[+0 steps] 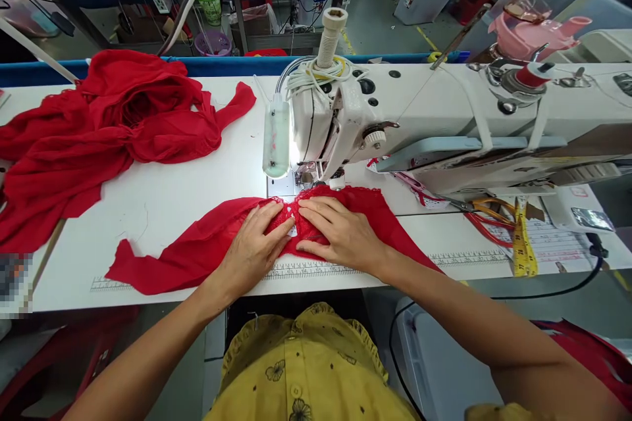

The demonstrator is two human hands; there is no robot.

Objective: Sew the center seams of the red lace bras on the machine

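Observation:
A red lace-trimmed garment piece (187,247) lies across the white table in front of the sewing machine (340,125). My left hand (255,240) rests flat on its left half, fingers stretched toward the needle area. On the right half, my right hand (340,230) presses down with its fingers extended to the left. Between my hands, the lace edges meet just below the presser foot (307,179), with a small pale patch showing through. The garment's right end runs under my right forearm.
A heap of red fabric (123,112) covers the table's left side. Scissors (486,207) and a yellow measuring tape (523,243) lie at the right, near a printed sheet (557,243). A lamp (276,138) glows beside the machine head. A ruler strip (316,270) runs along the front edge.

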